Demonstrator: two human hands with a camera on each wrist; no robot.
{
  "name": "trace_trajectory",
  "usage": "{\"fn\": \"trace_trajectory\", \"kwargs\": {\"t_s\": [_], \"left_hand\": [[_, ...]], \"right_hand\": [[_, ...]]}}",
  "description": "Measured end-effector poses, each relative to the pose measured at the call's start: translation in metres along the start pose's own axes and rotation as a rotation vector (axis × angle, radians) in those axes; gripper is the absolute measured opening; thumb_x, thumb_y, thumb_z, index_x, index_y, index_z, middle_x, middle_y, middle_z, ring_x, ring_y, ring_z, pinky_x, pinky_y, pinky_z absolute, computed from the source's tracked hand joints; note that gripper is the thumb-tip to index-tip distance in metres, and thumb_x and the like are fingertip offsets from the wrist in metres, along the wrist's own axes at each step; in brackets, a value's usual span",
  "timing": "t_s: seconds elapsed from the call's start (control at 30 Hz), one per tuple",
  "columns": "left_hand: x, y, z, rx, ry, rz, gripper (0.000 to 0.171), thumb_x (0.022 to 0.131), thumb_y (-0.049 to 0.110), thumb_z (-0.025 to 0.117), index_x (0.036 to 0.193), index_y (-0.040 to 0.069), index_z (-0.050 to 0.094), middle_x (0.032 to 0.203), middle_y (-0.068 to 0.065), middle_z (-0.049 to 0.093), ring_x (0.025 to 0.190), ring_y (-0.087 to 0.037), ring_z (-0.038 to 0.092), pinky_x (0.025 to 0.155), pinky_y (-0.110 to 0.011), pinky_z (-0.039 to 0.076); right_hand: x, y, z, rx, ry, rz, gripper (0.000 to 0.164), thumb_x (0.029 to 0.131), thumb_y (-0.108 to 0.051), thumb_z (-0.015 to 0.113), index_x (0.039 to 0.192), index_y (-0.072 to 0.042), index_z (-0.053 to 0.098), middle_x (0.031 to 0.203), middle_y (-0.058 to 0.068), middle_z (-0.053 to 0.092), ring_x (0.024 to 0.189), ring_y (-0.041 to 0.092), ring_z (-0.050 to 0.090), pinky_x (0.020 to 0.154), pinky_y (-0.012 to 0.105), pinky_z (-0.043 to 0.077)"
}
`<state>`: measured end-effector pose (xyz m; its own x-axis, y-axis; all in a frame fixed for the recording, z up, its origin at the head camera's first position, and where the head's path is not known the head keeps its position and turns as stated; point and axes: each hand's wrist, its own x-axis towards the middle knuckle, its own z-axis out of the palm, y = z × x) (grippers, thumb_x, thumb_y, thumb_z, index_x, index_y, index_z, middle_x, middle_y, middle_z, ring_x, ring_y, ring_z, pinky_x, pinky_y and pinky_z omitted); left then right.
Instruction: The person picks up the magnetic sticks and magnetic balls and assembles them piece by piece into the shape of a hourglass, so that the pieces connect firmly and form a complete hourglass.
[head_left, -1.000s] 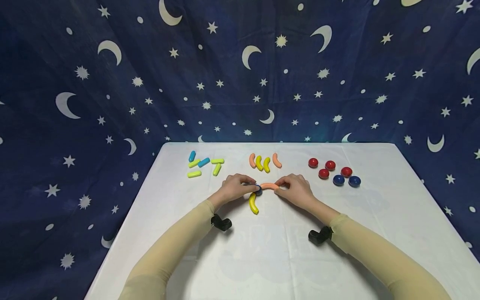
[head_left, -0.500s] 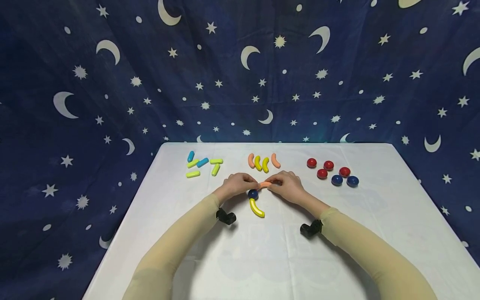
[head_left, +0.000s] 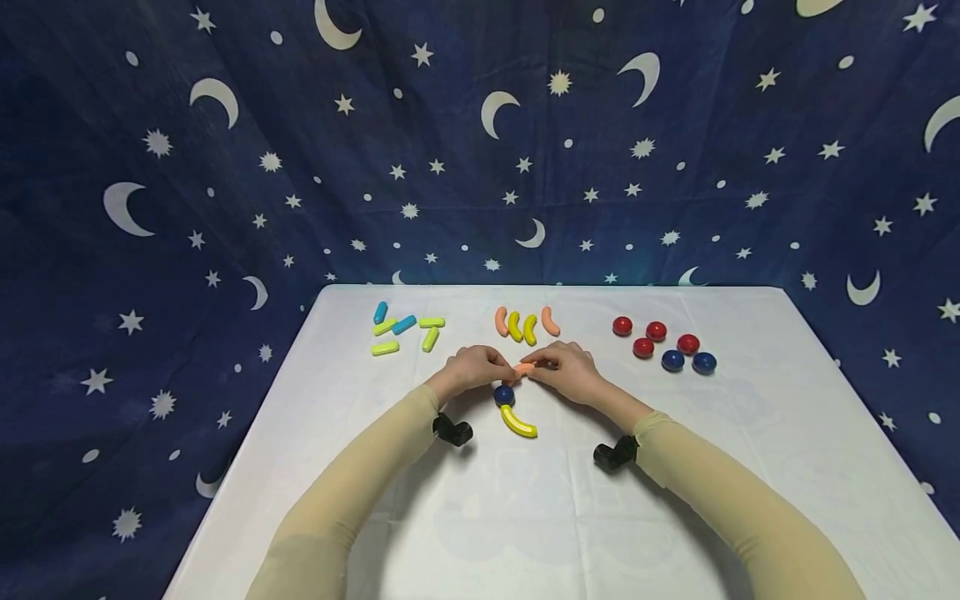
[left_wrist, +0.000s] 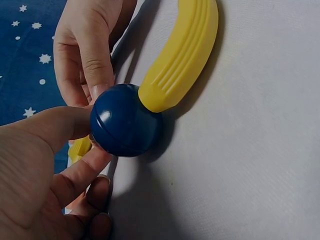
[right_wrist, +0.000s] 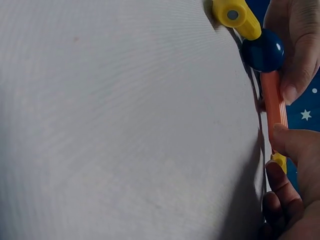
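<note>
A dark blue ball point(head_left: 504, 396) joins a curved yellow magnetic stick point(head_left: 519, 422) to a curved orange magnetic stick point(head_left: 524, 368) at mid-table. My left hand point(head_left: 474, 367) pinches the orange stick by its ball end; in the left wrist view the ball point(left_wrist: 126, 120) hides those fingertips. Further along, my right hand point(head_left: 566, 371) grips the same orange stick point(right_wrist: 273, 97) between thumb and fingers, as the right wrist view shows. The yellow stick point(left_wrist: 182, 52) reaches toward me, and its free end shows a round metal spot in the right wrist view.
Behind the hands lie loose curved sticks, orange point(head_left: 550, 322) and yellow point(head_left: 530, 329). Short straight sticks, blue point(head_left: 404, 325) and lime point(head_left: 386, 348), are at back left. Red balls point(head_left: 656, 331) and blue balls point(head_left: 703, 362) sit at back right. A star-patterned cloth point(head_left: 480, 192) backs the white table point(head_left: 525, 517).
The right hand has moved left, and the orange stick has swung until it points away behind the ball. The ball has shifted slightly left and nearer; the yellow stick's free end has swung right.
</note>
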<state>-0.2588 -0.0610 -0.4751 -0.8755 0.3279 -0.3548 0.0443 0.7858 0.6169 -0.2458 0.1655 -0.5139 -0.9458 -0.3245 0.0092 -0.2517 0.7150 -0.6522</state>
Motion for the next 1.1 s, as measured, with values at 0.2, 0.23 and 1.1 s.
{"fn": "trace_trajectory", "kwargs": {"t_s": [0.2,0.23,1.1], "left_hand": [[-0.002,0.003,-0.001,0.019,0.009,-0.001,0.029,0.087,0.055,0.075,0.084,0.026,0.076,0.089,0.008,0.067,0.101,-0.022,0.053,0.104,-0.052,0.032],[-0.002,0.003,-0.001,0.018,0.011,0.000,0.029,0.087,0.055,0.075,0.084,0.026,0.076,0.089,0.008,0.067,0.101,-0.022,0.053,0.103,-0.052,0.032],[0.000,-0.002,0.005,0.022,0.014,0.016,0.024,0.086,0.056,0.075,0.083,0.032,0.078,0.088,0.015,0.069,0.109,-0.024,0.052,0.101,-0.050,0.035]], "right_hand": [[0.000,0.001,0.000,0.004,0.016,-0.007,0.029,0.094,-0.039,0.075,0.120,-0.026,0.077,0.103,-0.007,0.067,0.099,0.021,0.049,0.084,0.046,0.032],[-0.001,0.001,0.000,0.006,0.020,-0.007,0.030,0.094,-0.039,0.075,0.121,-0.026,0.077,0.103,-0.007,0.067,0.099,0.021,0.049,0.084,0.046,0.032],[-0.076,0.073,-0.128,0.145,0.384,0.095,0.043,0.102,-0.029,0.066,0.138,-0.005,0.063,0.118,0.016,0.063,0.105,0.019,0.052,0.081,0.025,0.042]]}}
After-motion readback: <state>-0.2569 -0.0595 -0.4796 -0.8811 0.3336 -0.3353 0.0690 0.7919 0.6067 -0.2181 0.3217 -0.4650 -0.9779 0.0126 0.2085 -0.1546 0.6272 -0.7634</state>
